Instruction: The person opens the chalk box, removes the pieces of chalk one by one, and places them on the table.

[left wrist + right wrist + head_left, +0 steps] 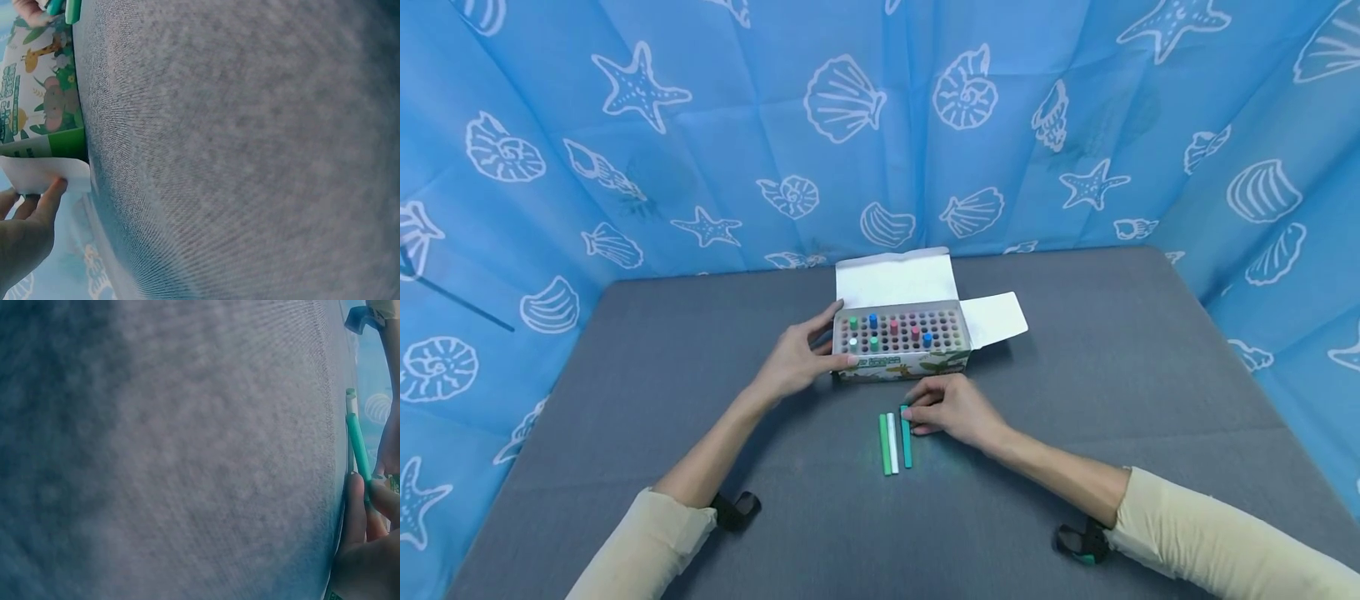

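A cardboard box [902, 367] printed with cartoon animals stands with its lid up. Its holed insert [940, 332] holds several coloured chalk sticks, some green, blue, red and white. My left hand [793, 358] grips the box's left end, thumb at the front corner; the left wrist view has its fingers against a white side flap [47, 174]. In front of the box, my right hand [958, 408] pinches a teal chalk stick [906, 450] near its far end. Left of that stick, a green chalk stick [884, 446] and a white chalk stick [892, 446] lie side by side.
The raised lid [895, 282] leans back behind the box, and another white flap [994, 320] sticks out to its right. Grey cloth covers the table [1112, 350]. A blue curtain [722, 150] with white shells hangs along the table's far edge.
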Motion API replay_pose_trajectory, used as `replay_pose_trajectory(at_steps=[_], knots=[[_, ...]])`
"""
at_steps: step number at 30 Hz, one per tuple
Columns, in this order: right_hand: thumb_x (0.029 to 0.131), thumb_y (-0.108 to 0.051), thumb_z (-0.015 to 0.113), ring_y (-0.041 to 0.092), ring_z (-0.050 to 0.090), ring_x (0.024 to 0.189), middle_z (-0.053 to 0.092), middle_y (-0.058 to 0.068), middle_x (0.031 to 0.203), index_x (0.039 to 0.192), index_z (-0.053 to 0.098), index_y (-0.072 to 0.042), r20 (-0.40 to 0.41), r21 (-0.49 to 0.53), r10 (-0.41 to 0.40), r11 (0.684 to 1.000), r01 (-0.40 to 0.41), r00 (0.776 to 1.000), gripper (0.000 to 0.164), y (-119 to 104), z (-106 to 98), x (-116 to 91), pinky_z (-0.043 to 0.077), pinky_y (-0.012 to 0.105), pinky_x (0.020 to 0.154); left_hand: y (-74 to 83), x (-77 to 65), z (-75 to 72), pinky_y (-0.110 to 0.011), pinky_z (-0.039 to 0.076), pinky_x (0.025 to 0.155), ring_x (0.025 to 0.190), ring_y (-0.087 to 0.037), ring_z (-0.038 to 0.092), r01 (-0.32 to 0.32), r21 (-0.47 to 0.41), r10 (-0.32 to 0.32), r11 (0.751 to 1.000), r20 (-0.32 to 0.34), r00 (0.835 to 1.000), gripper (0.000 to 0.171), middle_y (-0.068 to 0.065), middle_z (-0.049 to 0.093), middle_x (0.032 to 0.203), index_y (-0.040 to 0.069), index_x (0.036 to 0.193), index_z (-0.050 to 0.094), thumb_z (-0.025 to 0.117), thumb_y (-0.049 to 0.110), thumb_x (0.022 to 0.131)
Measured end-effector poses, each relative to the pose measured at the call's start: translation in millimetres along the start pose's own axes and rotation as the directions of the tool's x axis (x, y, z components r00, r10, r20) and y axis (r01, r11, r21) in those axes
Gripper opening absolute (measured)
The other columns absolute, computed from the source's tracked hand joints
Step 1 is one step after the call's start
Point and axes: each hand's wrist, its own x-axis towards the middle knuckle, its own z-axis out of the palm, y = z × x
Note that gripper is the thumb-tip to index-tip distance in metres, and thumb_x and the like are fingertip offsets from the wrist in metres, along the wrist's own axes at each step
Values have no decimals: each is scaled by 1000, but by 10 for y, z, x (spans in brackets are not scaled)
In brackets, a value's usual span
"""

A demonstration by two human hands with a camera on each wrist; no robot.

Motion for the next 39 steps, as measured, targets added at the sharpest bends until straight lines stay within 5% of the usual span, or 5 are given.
replay_pose_trajectory(at_steps=[22,39], knots=[[90,-3,72,22,72,72,71,12,86,106,72,6,2,-72,24,997,-24,1000,19,-63,-71,12,65,33,67,10,20,-28,-40,44,111,143,-34,34,11,2,-11,1000,-10,1000,92,-16,38,155,22,158,27,82,20,85],[94,-7,69,40,70,78,71,19,91,107,71,3,56,-152,-234,959,240,971,17,-326,-270,3,64,45,71,-6,2,1,-38,43,112,145,-31,32,12,0,-12,1000,-3,1000,92,-14,34,157,22,158,26,81,20,85]])
